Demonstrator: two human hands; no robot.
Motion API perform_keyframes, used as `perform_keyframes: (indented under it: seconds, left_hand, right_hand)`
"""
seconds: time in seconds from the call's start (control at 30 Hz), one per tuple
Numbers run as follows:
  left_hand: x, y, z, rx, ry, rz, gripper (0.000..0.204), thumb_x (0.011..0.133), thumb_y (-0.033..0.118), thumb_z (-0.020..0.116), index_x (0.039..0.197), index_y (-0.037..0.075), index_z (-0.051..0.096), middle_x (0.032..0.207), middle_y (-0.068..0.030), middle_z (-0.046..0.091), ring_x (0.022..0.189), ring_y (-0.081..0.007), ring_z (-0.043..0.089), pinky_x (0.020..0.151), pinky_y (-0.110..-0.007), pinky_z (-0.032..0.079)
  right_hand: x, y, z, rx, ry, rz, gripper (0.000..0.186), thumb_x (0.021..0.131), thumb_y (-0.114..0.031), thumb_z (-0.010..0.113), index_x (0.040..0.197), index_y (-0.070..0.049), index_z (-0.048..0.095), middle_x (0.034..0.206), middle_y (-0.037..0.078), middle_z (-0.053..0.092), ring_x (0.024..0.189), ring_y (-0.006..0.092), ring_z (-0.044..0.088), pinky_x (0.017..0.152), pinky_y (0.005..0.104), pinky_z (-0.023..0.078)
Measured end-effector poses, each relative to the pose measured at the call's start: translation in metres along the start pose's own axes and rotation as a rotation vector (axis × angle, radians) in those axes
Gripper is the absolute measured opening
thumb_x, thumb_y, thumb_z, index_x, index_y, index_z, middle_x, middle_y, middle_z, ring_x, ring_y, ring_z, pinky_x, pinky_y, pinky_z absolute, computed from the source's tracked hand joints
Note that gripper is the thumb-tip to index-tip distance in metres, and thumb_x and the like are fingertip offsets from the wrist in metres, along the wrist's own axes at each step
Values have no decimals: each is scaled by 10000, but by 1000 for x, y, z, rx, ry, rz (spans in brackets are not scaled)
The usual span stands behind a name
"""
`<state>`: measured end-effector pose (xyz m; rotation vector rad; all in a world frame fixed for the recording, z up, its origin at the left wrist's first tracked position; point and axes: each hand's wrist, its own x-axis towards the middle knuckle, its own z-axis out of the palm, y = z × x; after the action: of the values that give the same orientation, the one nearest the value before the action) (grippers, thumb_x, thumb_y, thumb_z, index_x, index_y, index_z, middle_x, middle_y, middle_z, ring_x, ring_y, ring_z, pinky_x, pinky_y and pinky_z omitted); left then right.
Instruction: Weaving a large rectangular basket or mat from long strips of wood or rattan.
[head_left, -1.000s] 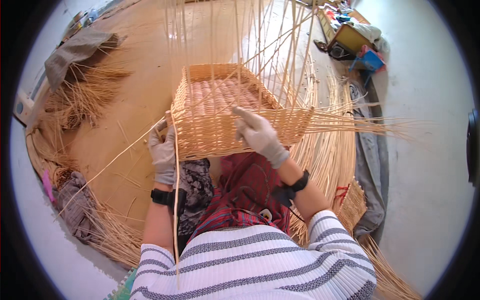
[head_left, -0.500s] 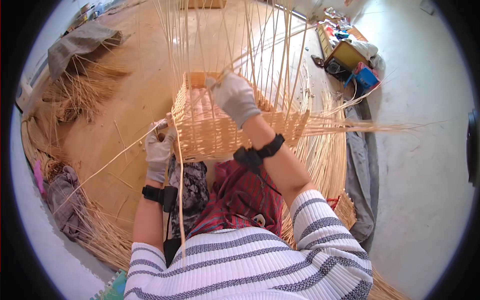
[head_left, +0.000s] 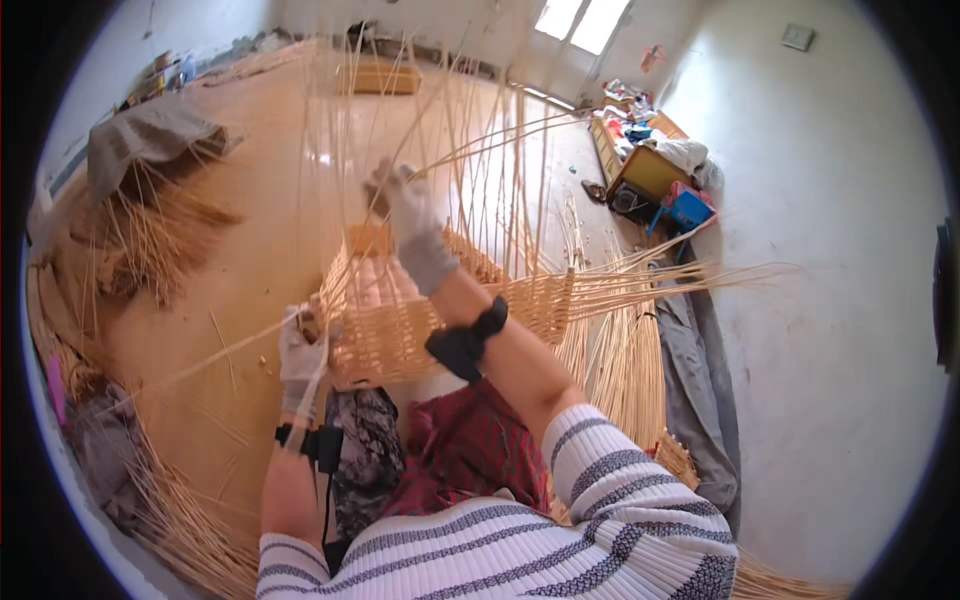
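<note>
My left hand (head_left: 300, 355), in a pale glove, grips the left corner of a rectangular woven basket (head_left: 450, 340), where a long loose strand crosses it. The basket has a pinkish, ribbed bottom (head_left: 385, 285), tall upright stakes (head_left: 515, 200) and long strands sticking out to the right. My right hand (head_left: 410, 210), also gloved, is raised over the basket among the stakes; motion blurs its fingers, so what they hold is unclear.
Loose strands (head_left: 615, 360) lie right of the basket and in piles (head_left: 185, 220) at left under grey cloth (head_left: 150, 145). A cluttered box (head_left: 640, 175) with a blue container (head_left: 690, 210) stands back right. A low wooden box (head_left: 380, 80) lies at the back.
My right hand has risen from the basket's front side up and leftward into the stakes. The view has tilted up, bringing more of the far wall into sight, and the basket appears lower.
</note>
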<state>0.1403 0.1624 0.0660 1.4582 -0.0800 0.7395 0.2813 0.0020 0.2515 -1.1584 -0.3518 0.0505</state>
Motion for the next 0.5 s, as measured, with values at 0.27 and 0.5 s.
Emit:
perform_keyframes:
  seconds: [0.27, 0.5]
  left_hand:
    - [-12, 1, -14, 120, -47, -106, 358, 889, 68, 824, 1166, 51, 599, 1000, -13, 655, 804, -86, 640, 654, -255, 565]
    - [-7, 2, -17, 72, -83, -326, 386, 863, 122, 853, 1123, 96, 570, 959, 29, 613, 818, -60, 581, 636, -224, 490]
  right_hand:
    - [-69, -47, -54, -1525, -399, 125, 766, 1018, -676, 440, 1138, 29, 715, 1041, 320, 692, 1096, 416, 664, 924, 411, 535]
    - [-20, -71, -91, -1298, -386, 211, 737, 997, -606, 501, 1298, 50, 649, 1206, 269, 684, 1089, 376, 662, 1055, 443, 473]
